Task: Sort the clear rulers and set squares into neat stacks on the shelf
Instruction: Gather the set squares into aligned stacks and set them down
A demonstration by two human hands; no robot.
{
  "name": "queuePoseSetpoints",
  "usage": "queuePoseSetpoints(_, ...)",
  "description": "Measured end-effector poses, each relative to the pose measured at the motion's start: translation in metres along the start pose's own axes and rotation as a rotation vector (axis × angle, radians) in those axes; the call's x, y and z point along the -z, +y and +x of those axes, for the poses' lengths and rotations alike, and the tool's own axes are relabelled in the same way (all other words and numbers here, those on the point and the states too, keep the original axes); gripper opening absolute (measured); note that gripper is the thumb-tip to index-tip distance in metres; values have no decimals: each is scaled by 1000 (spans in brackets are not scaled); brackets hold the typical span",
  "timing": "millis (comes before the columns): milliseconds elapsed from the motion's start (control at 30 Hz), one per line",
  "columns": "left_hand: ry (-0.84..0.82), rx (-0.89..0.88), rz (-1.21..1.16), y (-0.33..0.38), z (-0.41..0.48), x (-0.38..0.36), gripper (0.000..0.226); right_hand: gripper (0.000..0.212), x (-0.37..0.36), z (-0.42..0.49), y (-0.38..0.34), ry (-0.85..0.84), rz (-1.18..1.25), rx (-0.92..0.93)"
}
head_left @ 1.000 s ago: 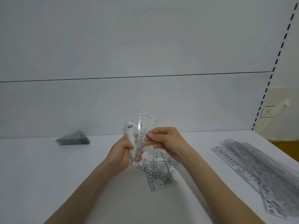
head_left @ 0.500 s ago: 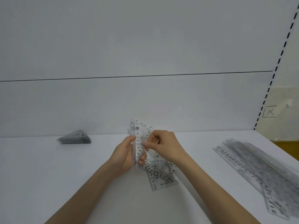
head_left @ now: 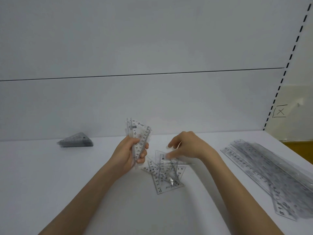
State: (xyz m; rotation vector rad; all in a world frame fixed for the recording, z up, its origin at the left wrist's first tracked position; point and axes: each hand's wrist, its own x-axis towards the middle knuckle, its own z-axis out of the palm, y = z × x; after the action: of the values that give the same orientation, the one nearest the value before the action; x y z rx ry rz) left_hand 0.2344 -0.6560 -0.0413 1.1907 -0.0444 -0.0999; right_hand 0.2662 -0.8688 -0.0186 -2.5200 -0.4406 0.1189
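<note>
fingers (head_left: 142, 155) of your left hand (head_left: 126, 155) curl round the bundle (head_left: 138, 133) while your right hand (head_left: 189, 146), off it now, drops loosely spread toward the pile (head_left: 167, 177), likely for another square.

a flat white shelf (head_left: 50, 184) meets a pale grey back panel (head_left: 152, 39), which is crossed by one thin dark seam (head_left: 152, 74). at the right a slotted upright (head_left: 288, 63) edges the panel. beyond it is a cream wall (head_left: 298, 92) with a boxed x mark (head_left: 280, 111) and a brown strip (head_left: 299, 148) below.
</note>
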Motion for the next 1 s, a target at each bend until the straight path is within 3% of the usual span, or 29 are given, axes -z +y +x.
queuePoseSetpoints(100, 9, 13, -16, -1, 1, 1, 15, 57, -8, -2, -5, -79, -164, 0)
queuePoseSetpoints(500, 37, -5, -48, -1, 2, 2, 11, 40, -5, -2, -1, 42, -170, 88)
queuePoseSetpoints(600, 61, -34, -43, -1, 2, 2, 11, 46, 4, -5, 3, 170, 113, 120)
queuePoseSetpoints(733, 88, -63, -67, 0, 2, 2, 12, 16, 12, -13, -4, 295, 674, 233)
queuePoseSetpoints(900, 38, -33, -53, -1, 1, -1, 11, 14, 2, -16, -22, 107, 1047, 241)
queuePoseSetpoints(1000, -23, 21, -6, -1, -3, -7, 26, 6, -9, -15, -28, 7, 1159, 173)
